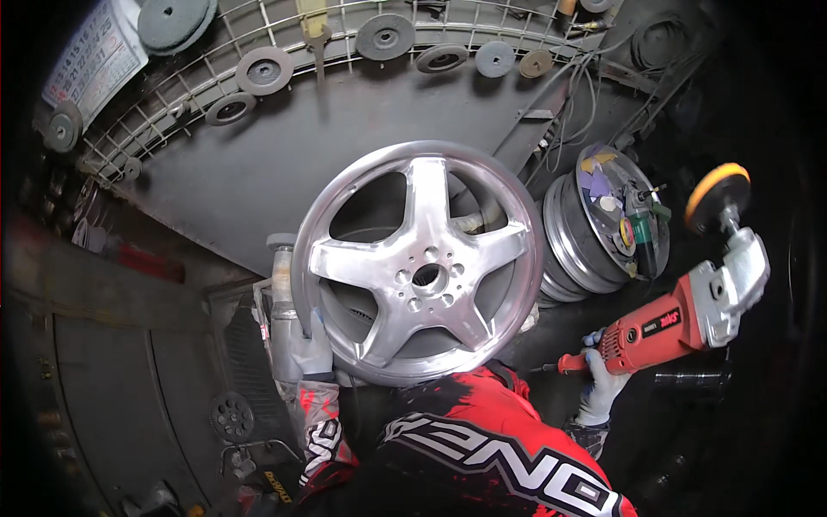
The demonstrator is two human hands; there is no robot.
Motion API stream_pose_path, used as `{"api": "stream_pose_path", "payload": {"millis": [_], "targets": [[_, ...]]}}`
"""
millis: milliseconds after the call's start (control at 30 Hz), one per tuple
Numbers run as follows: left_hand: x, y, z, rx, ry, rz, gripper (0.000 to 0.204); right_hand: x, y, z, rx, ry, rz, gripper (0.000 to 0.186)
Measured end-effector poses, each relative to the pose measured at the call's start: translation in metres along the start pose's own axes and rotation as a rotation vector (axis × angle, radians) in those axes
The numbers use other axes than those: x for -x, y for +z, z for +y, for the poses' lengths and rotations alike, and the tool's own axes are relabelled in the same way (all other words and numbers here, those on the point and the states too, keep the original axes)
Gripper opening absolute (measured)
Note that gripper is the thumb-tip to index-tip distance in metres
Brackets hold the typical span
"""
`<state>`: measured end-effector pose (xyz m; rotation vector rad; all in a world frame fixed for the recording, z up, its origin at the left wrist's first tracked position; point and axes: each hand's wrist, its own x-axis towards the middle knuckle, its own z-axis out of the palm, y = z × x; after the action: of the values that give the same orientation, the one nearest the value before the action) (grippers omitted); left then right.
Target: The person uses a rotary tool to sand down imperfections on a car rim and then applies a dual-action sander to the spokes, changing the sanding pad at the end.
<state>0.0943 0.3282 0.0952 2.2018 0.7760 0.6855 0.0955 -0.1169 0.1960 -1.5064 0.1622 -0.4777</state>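
left hand (312,345) in a grey glove grips the lower left rim of a 5-spoke alloy wheel (419,263), held upright w/ its face to the cam. right hand (600,385) wrapped round the handle of a red polisher (680,314), orange pad (717,196) up, off to the right & clear of the wheel. stack of rims (594,228) behind.

Left hand (310,345) gripping rim of five-spoke alloy wheel (419,263) — right hand (600,383) holding red polisher (680,314), orange pad (717,196) raised, well clear of wheel.
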Motion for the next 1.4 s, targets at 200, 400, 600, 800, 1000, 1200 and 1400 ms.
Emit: {"api": "stream_pose_path", "payload": {"millis": [200, 400, 600, 800, 1000, 1200, 1400], "targets": [[-0.069, 0.014, -0.008, 0.124, 0.212, 0.017, 0.031, -0.012, 0.021, 0.007, 0.025, 0.065, -0.059, 0.057], [-0.116, 0.015, 0.033, 0.012, 0.147, -0.153, 0.042, -0.034, 0.002, 0.024, 0.025, 0.067, -0.094, 0.061], [-0.132, 0.023, 0.068, -0.076, 0.459, -0.086, 0.045, -0.057, -0.016, 0.041, 0.067, 0.032, -0.081, 0.064], [-0.147, 0.024, 0.087, -0.183, 0.475, -0.094, 0.049, -0.088, -0.046, 0.084, 0.165, -0.060, -0.225, 0.062], [-0.159, 0.030, 0.113, -0.328, 0.533, -0.129, 0.049, -0.121, -0.078, 0.074, 0.315, -0.079, -0.338, 0.060], [-0.128, 0.062, 0.115, -0.291, 0.313, 0.158, 0.041, -0.123, -0.069, 0.060, 0.331, 0.251, -0.346, 0.040], [-0.033, 0.078, 0.118, -0.262, 0.449, 0.452, 0.021, -0.142, -0.086, 0.081, 0.347, 0.023, -0.468, 0.039]]}}
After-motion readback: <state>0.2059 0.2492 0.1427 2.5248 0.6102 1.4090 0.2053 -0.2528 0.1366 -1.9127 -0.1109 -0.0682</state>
